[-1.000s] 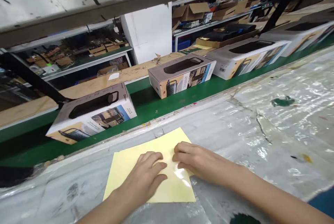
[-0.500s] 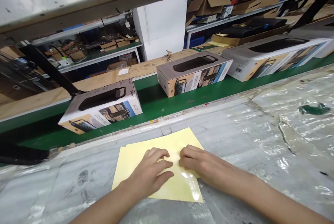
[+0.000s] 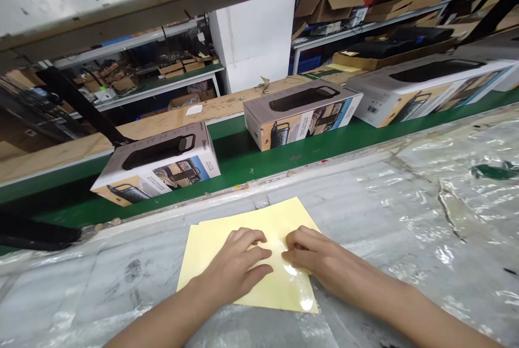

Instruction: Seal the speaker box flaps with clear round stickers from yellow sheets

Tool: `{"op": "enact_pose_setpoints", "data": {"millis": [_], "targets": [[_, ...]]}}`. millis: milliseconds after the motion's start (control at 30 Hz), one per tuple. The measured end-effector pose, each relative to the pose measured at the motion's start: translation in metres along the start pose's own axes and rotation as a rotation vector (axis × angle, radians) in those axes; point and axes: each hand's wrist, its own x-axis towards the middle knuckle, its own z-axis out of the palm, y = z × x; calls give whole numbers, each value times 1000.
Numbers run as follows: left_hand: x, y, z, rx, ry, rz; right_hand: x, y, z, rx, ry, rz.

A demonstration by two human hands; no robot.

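Observation:
Glossy yellow sheets (image 3: 275, 291), at least two of them overlapping, lie on the plastic-covered table in front of me. My left hand (image 3: 239, 264) rests on the sheets with its fingers spread and slightly bent. To its right, my right hand (image 3: 310, 253) has thumb and fingertips pinched together at the surface of the top sheet. Whatever the pinch holds, if anything, is too small or hidden to make out. Bright glare shows on the sheet just below the right fingertips.
Beyond the table runs a green conveyor belt (image 3: 233, 156) carrying several printed boxes, among them a left box (image 3: 158, 164) and a middle box (image 3: 302, 113). Wrinkled clear plastic (image 3: 405, 218) covers the table. A metal shelf edge (image 3: 141, 7) hangs overhead.
The view has shifted slightly. Both hands remain over the yellow sheets in nearly the same pose; the right fingertips sit a little farther from the left hand.

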Motion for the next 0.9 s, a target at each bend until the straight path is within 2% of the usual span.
{"op": "enact_pose_setpoints", "data": {"millis": [133, 267, 333, 400, 567, 700, 833, 900], "targets": [[1, 0, -1, 66, -11, 29, -6, 0, -3, 224, 122, 54], [1, 1, 0, 163, -25, 98, -21, -10, -5, 369, 474, 152], [1, 2, 1, 191, -26, 119, -27, -21, -4, 366, 587, 141], [1, 3, 0, 205, -44, 112, -31, -31, 1, 351, 545, 83], [2, 6, -2, 168, -98, 75, -33, -34, 29, 156, 245, 39], [3, 7, -2, 192, -88, 93, -36, -27, 46, -7, 192, 92], [2, 6, -1, 209, -100, 96, -38, -26, 47, -40, 161, 105], [0, 5, 1, 223, -85, 103, -40, -21, 50, -63, 190, 84]]}}
